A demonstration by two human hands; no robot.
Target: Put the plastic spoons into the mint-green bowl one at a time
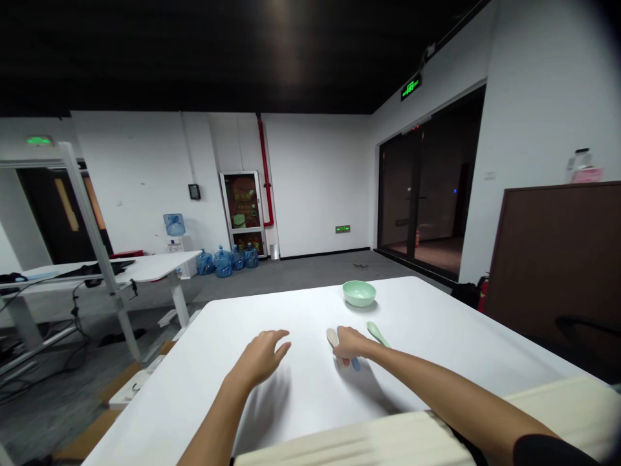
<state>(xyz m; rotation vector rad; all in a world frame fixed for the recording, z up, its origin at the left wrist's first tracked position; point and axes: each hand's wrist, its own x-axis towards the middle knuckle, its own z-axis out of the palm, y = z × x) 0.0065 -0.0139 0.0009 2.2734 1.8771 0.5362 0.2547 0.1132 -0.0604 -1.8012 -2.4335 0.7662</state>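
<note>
Curling your right hand (350, 344) down onto the white table (436, 336), you have its fingers closed over a small cluster of spoons. The pale spoon (332, 336) shows best: its bowl sticks out past your knuckles on the left, pointing away from you and a little left, and its long axis runs back under your palm toward the near right. Beneath the hand a blue handle tip (356, 365) and a red tip (345, 362) peek out on the near side, roughly along that same line; whether they are lifted or lying on the table cannot be told. Just to the right of the hand lies a green spoon (376, 332), bowl end away from you, its handle slanting to the near right until your forearm hides it. Farther off stands a mint green bowl (359, 293), upright and apart from the spoons. Your left hand (262, 357) is open and holds nothing, fingers spread and pointing toward the right hand, low over the tabletop.
</note>
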